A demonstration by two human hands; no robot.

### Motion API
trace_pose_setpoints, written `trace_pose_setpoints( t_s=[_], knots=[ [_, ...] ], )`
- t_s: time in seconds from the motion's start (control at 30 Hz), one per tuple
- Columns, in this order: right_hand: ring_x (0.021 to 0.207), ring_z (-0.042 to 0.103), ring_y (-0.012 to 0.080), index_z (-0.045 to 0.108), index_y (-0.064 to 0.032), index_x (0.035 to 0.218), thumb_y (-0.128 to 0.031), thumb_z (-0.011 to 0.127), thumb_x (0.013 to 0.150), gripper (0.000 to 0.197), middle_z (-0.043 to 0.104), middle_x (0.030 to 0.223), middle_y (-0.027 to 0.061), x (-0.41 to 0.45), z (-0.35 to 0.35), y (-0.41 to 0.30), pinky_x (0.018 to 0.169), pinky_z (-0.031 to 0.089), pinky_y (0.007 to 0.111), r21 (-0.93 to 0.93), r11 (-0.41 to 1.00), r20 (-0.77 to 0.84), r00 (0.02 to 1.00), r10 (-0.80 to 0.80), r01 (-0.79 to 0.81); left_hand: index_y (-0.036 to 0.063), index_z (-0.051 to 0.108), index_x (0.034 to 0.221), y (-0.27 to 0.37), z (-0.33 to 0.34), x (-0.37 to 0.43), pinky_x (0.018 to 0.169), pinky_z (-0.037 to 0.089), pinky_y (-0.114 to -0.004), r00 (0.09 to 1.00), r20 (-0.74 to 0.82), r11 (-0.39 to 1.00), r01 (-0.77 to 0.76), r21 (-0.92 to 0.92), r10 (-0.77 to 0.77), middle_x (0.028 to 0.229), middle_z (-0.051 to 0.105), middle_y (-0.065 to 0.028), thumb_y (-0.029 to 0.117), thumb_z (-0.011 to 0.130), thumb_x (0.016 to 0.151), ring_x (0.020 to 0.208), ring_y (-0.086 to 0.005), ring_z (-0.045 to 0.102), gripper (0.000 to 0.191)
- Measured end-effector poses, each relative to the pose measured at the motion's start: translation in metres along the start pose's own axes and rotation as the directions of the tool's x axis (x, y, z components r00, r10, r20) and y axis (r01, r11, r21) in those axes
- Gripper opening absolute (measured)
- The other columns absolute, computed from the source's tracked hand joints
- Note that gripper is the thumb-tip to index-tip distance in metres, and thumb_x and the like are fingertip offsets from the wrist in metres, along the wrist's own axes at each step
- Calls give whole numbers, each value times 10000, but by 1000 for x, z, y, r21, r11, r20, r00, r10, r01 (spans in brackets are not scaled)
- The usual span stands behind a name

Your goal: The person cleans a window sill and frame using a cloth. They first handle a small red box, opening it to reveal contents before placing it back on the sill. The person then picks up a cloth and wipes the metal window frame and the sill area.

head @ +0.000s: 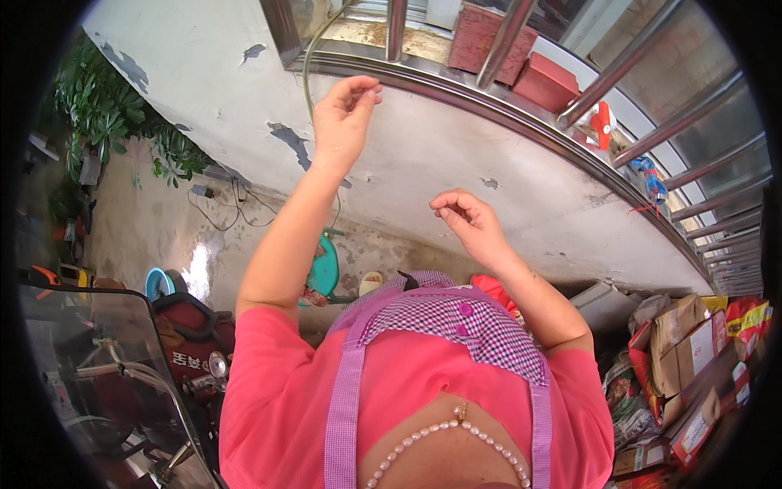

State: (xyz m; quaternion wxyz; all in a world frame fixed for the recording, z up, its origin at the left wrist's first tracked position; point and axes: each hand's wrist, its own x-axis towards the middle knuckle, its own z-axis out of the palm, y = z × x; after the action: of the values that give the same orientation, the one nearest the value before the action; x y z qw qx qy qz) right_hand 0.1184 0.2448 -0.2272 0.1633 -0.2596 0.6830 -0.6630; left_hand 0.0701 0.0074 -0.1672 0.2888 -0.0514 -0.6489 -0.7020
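My left hand (pixel 345 119) is raised in front of the white wall (pixel 403 147), just under the metal window ledge (pixel 421 79). Its fingers are curled, with the thumb close to the fingertips. Lower and to the right, my right hand (pixel 470 220) is held before the same wall, its thumb and forefinger pinched together. I see nothing in either hand; anything very thin would be too small to make out. A greenish hose or cable (pixel 310 67) hangs from the window beside my left hand. I wear a purple checked apron (pixel 421 318).
Metal bars (pixel 504 43) cross the window, with red boxes (pixel 545 82) behind them. A turquoise stool (pixel 325 266) and a blue basin (pixel 159 283) stand on the wet floor. Cardboard boxes (pixel 684 348) pile up at right; a vehicle's clear windshield (pixel 91 348) is at left.
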Motion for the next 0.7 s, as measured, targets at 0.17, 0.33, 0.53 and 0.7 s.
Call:
trace_pose_setpoints(
  t_s=[0.17,0.33,0.53,0.7],
  knots=[
    [896,563,127,593,-6,992,-20,506,870,151,578,956,46,24,11,-18,812,444,261,-50,998,33,999,-43,45,-14,580,1004,3,-35,26,743,468,-231,987,18,947,-156,282,157,919,637,-66,-2,543,867,816,-130,608,142],
    [897,541,113,591,-16,991,-7,505,883,138,549,977,29,42,27,-27,818,436,246,-93,991,90,992,-87,96,48,585,1028,39,-28,115,783,461,-347,639,498,363,-757,544,586,971,612,-100,21,572,801,903,-277,577,229],
    [866,569,142,596,-19,994,-13,520,854,160,576,964,60,47,37,-27,781,451,266,-165,980,87,991,-102,116,108,502,1185,31,9,167,835,458,-427,638,768,164,-752,638,-59,1108,525,-126,358,535,849,1006,-319,557,421],
    [853,569,145,597,-23,995,-8,517,854,163,577,960,65,44,29,-12,767,455,264,-143,986,-30,996,-88,83,100,501,1064,7,23,179,766,452,-450,550,809,156,-798,582,-207,1008,586,-178,493,525,845,908,-365,579,452]
  ],
)
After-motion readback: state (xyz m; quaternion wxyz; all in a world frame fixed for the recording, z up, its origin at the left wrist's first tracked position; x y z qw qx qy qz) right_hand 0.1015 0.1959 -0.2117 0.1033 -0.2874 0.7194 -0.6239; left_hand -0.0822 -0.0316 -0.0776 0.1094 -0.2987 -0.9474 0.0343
